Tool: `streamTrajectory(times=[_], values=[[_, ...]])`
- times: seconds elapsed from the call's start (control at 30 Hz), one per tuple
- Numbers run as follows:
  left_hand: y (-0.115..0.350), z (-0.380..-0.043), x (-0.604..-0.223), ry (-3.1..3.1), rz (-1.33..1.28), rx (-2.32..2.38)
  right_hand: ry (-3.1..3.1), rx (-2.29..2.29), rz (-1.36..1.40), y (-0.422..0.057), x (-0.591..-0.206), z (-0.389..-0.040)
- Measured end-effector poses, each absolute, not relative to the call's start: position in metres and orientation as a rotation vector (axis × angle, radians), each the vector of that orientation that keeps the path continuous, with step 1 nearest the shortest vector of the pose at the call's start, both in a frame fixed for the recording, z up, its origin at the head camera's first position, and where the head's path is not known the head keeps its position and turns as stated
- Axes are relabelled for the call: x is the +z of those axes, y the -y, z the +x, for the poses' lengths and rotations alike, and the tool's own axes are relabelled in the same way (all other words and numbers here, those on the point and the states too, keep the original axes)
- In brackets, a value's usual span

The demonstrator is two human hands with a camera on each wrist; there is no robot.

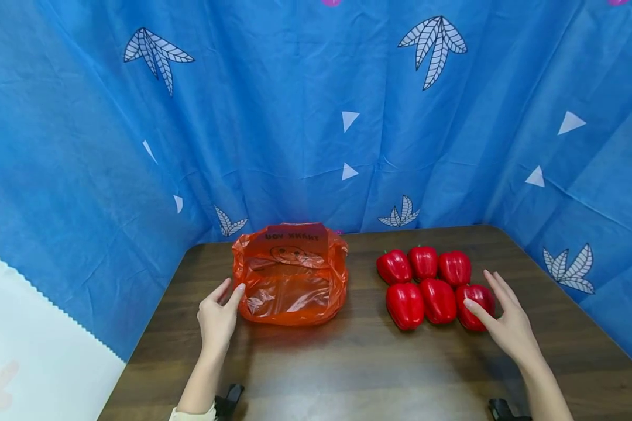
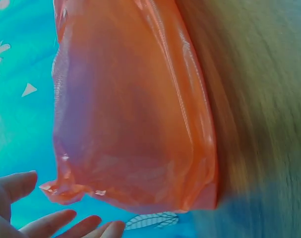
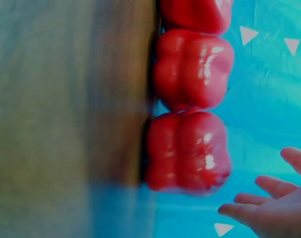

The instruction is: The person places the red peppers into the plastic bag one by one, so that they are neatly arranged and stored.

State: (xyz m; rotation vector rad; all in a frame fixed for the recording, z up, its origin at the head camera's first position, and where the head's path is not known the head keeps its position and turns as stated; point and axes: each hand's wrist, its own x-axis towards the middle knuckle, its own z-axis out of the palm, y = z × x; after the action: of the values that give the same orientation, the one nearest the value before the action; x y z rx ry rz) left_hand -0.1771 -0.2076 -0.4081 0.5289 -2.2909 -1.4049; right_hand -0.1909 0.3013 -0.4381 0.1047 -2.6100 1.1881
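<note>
Fingers spread, the left hand [image 1: 217, 318] flanked the left edge of the orange bag [image 1: 295, 319]; past worktop [image 1: 363, 339] to its right, the spread-fingered right hand [image 1: 508, 327] neighboured peppers [image 1: 439, 300].

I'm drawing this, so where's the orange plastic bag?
In the head view, the plastic bag sits slightly left of center, between the left hand and red bell peppers.

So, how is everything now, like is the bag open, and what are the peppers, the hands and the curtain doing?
Red bag: mouth wide open, sides standing up, nothing seen inside.
Six red peppers: whole, shiny, outside the bag, in two rows of three.
Left hand: fingers apart, gripping nothing, beside the bag.
Right hand: fingers apart, gripping nothing, beside the peppers.
Blue curtain: hanging, creased.
</note>
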Motion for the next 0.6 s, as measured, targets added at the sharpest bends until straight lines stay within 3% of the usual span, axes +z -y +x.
streamTrajectory(times=[0.6], values=[[0.199,-0.196,-0.422,2.057,0.625,-1.398,2.764,1.334,-0.004,-0.318,-0.464,-0.196]])
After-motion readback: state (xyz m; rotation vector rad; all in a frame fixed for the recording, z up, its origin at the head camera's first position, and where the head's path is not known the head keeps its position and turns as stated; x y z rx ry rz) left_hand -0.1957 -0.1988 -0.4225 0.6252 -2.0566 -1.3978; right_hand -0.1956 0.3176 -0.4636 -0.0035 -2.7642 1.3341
